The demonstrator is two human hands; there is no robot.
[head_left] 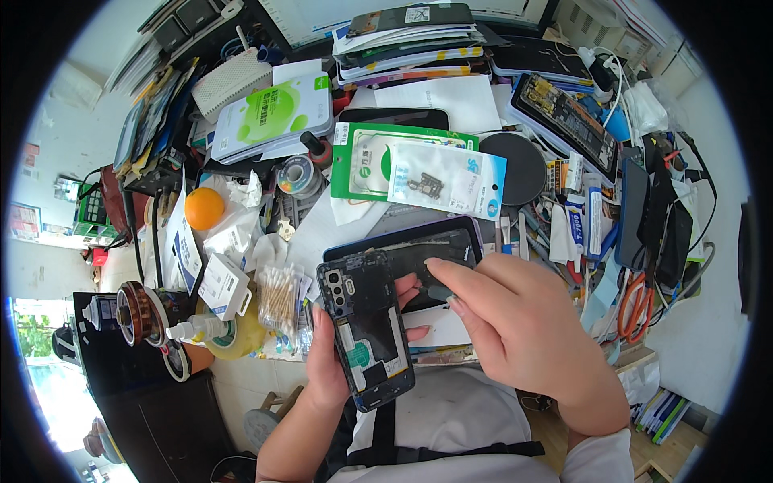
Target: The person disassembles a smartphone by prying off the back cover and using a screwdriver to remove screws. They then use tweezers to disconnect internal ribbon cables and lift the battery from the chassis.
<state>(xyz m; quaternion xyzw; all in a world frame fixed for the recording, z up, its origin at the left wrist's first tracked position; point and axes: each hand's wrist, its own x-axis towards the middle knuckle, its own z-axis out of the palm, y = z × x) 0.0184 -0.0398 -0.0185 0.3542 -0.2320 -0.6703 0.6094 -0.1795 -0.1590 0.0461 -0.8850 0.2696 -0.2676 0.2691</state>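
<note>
My left hand [328,362] is closed around a smartphone [366,330] whose back cover is off. Its camera module, dark inner frame and a green patch are exposed, and it tilts above the near edge of the desk. To the right, my right hand [515,318] is pinched over a small, thin grey piece [439,292]; its kind is hard to tell. The piece is apart from the phone. Behind both hands a dark tablet-like device [439,258] with a purple rim lies on the desk, partly hidden by them.
Beyond it are bagged small parts [447,179] and a solder spool [298,175]. On the left stand an orange [204,208], cotton swabs [279,298] and a spray bottle [201,327]. Orange-handled scissors [634,306] and an opened device [564,121] crowd the right.
</note>
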